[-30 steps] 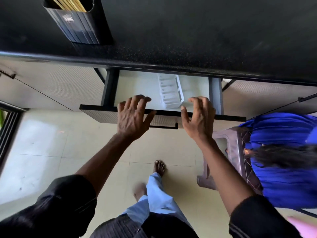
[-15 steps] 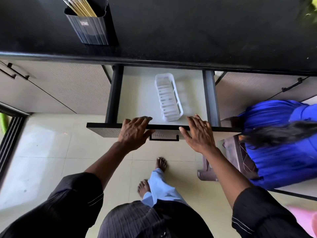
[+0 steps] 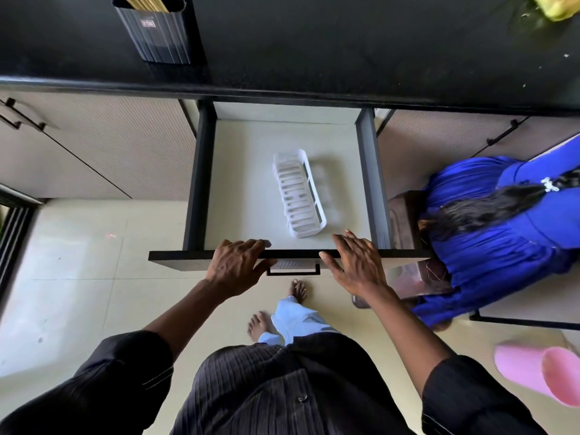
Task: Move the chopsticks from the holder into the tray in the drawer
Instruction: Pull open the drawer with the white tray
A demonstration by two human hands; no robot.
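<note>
A dark ribbed holder stands on the black countertop at the top left, with several yellowish chopsticks sticking out of it. Below the counter the drawer is pulled far out. A white slotted tray lies in it, empty. My left hand rests on the drawer's front edge, fingers curled over it. My right hand lies on the same edge, to the right of the black pull handle, fingers spread.
A person in blue sits on a brown plastic stool right beside the drawer. A pink cup-like thing is at the lower right. My bare feet stand on the pale tiled floor. Something yellow lies on the counter's far right.
The drawer has slid out toward me with both hands on its front edge. The whole white tray now shows, where only its near end was visible before.
</note>
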